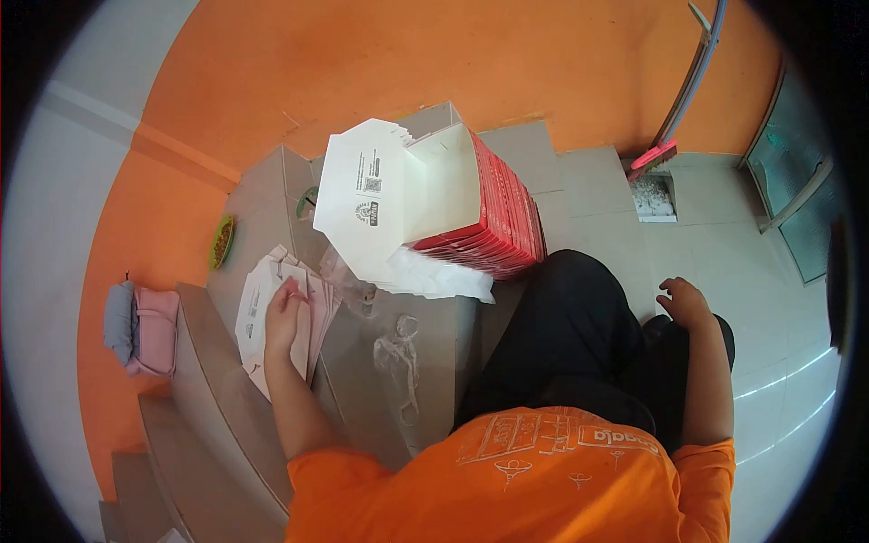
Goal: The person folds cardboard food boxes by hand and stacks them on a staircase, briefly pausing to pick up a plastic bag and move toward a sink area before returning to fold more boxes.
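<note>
My left hand is at a fanned stack of flat, unfolded paper food boxes on the step to my left. Its fingers are closed at the edge of an upper sheet, partly hidden by the hand. My right hand hovers by my right knee, fingers loosely bent and apart, holding nothing. In front of me lies a long nested row of folded red paper food boxes. The nearest open box shows a white inside, and its printed white flap spreads left.
Crumpled clear plastic lies on the tiled step, and a white plastic bag is under the boxes. A green bowl stands by the orange wall. Pink and grey bundles sit left. A pink brush is at right.
</note>
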{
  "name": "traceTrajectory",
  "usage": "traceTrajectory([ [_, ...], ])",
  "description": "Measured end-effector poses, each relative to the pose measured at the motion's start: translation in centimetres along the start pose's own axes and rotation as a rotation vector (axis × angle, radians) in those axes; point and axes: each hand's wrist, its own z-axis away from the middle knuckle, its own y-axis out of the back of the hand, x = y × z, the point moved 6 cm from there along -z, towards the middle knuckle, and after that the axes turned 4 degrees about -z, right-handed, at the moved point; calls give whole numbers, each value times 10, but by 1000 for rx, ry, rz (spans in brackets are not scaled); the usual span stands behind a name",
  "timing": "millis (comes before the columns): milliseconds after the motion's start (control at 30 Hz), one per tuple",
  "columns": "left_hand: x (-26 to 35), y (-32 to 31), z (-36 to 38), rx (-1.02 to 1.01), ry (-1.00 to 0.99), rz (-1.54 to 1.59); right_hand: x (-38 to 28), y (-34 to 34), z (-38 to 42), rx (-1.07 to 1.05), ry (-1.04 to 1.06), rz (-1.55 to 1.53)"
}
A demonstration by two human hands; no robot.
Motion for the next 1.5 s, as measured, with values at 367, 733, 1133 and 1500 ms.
traceTrajectory([
  [367,55,153,45,863,111,-353,1,0,3,8,26,-15],
  [733,85,142,77,611,-9,-240,-4,5,7,45,57,-53],
  [1133,42,-6,92,489,314,-799,9,4,8,96,147,-116],
  [1500,-17,134,124,1021,228,-450,8,0,6,44,144,-99],
])
